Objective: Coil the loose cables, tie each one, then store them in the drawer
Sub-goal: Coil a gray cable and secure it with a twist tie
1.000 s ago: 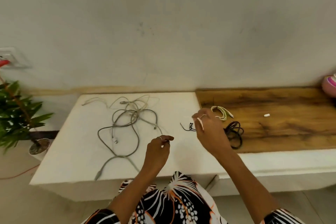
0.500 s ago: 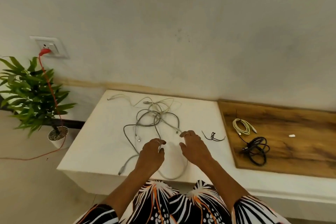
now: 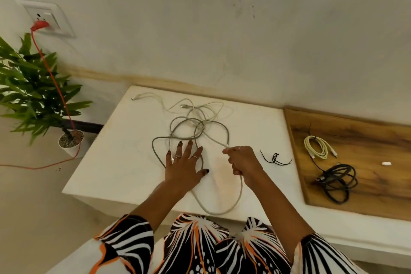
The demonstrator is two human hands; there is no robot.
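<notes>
A tangle of loose grey and white cables (image 3: 195, 124) sprawls over the white table (image 3: 106, 169). My left hand (image 3: 184, 167) lies flat with fingers spread, pressing on a grey loop. My right hand (image 3: 242, 160) grips a grey cable near its white plug end; the cable hangs from my fist in a long loop past the table's front edge. Small black ties (image 3: 275, 159) lie just right of my right hand. On the wooden board (image 3: 367, 140) rest a coiled yellow-white cable (image 3: 317, 147) and a coiled black cable (image 3: 335, 180).
A potted green plant (image 3: 33, 87) stands on the floor at the left. A red cord (image 3: 53, 73) runs from a wall socket (image 3: 46, 18) down past it. A small white piece (image 3: 386, 163) lies on the board. The wall rises right behind the table.
The view swung left. My right hand left the coiled cables on the board and took hold of a grey cable end. My left hand opened and came down flat on the tangle.
</notes>
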